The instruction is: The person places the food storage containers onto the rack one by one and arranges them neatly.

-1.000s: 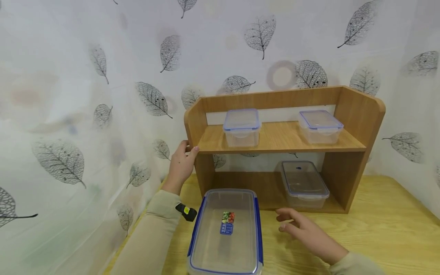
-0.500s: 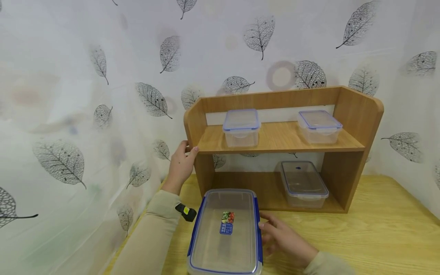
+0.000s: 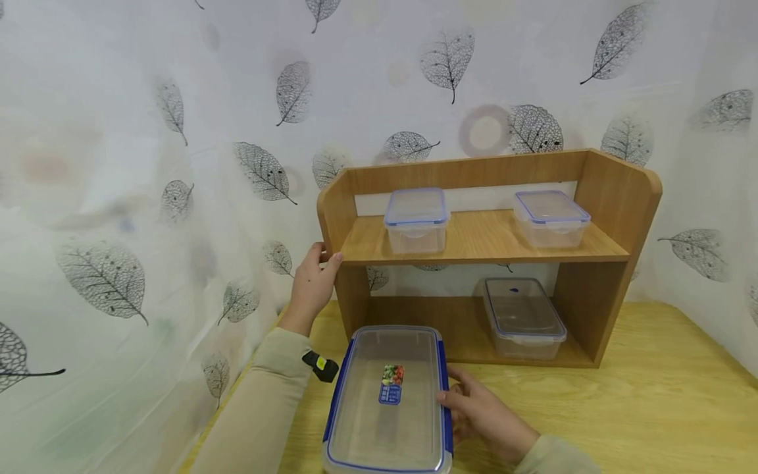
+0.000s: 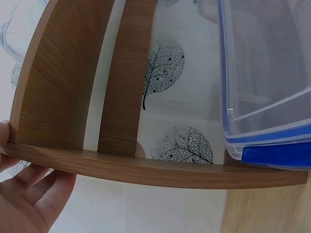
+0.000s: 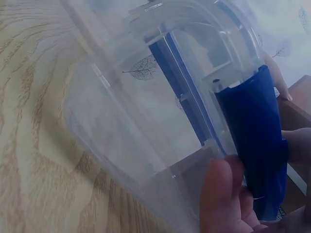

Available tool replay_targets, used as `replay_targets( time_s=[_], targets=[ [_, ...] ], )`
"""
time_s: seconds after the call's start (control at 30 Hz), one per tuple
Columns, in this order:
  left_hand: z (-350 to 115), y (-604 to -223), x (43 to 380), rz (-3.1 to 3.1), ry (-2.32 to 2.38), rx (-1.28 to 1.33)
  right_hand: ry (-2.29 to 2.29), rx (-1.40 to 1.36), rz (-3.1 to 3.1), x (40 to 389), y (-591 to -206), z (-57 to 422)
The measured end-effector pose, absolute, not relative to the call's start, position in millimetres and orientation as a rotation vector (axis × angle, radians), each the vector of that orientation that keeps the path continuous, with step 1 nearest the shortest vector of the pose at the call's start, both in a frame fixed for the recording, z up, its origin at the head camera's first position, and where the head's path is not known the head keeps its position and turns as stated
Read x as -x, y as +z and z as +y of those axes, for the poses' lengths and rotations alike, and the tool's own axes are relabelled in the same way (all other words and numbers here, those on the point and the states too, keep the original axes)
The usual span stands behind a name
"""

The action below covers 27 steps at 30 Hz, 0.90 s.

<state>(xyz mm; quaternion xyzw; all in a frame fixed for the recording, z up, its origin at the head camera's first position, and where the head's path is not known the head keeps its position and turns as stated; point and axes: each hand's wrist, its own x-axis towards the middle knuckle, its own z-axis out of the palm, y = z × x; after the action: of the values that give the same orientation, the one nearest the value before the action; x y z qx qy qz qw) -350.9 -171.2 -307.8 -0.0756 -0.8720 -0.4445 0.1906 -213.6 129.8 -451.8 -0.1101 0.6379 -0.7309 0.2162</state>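
A large clear food storage container [image 3: 387,438] with blue side clips and a fruit sticker on its lid stands in front of a two-tier wooden shelf [image 3: 485,259]. My right hand [image 3: 488,415] holds its right edge, thumb on the lid's rim. In the right wrist view, curled fingers [image 5: 218,187] lie under the blue clip [image 5: 255,138], against the clear wall. At the shelf's left end, my left hand [image 3: 314,284] grips the side panel. The left wrist view has its thumb and fingers [image 4: 41,187] on either side of the panel's edge.
Two small lidded containers sit on the upper tier, one at left [image 3: 416,227] and one at right [image 3: 551,220]. A longer clear container [image 3: 524,316] occupies the lower tier's right side. Leaf-patterned sheeting [image 3: 177,263] hangs close behind and left of the wooden table [image 3: 675,395].
My right hand has come left from over the table to the large container's right edge and taken hold there, thumb now on the rim. My left hand stays on the shelf.
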Motion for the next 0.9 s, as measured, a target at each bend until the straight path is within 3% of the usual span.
replay_targets(
  time_s=[0.9],
  targets=[
    [-171.4,-307.5,352.3,-2.447,-1.254,0.212,-2.019,0.406,2.004,223.5,-448.5,136.7]
  ],
)
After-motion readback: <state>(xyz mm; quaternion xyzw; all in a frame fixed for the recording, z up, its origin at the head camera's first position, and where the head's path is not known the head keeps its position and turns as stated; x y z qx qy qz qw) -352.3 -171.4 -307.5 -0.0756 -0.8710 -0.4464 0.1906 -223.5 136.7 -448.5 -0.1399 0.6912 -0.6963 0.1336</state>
